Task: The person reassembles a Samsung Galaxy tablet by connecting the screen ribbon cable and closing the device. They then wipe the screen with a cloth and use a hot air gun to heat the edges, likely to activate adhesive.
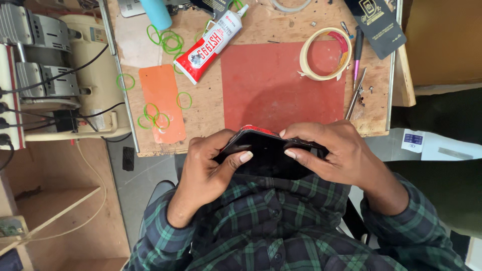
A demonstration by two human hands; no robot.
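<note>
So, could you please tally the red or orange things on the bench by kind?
Red mat: 1
Orange card: 1
Red and white glue tube: 1
Red-edged phone, held in both hands: 1
Total: 4

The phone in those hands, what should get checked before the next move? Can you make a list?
1. Both hands on the phone: ok. Left hand and right hand grip it from either side.
2. Thumbs on the dark glass: ok, both press on the top face.
3. Phone over the bench: not ok, it is held at the near edge, above the lap.
4. Red mat free for setting it down: ok.
5. Glue tube capped: ok, the white cap looks on.
6. Glass seated all round: cannot tell, the hands hide the edges.
</note>
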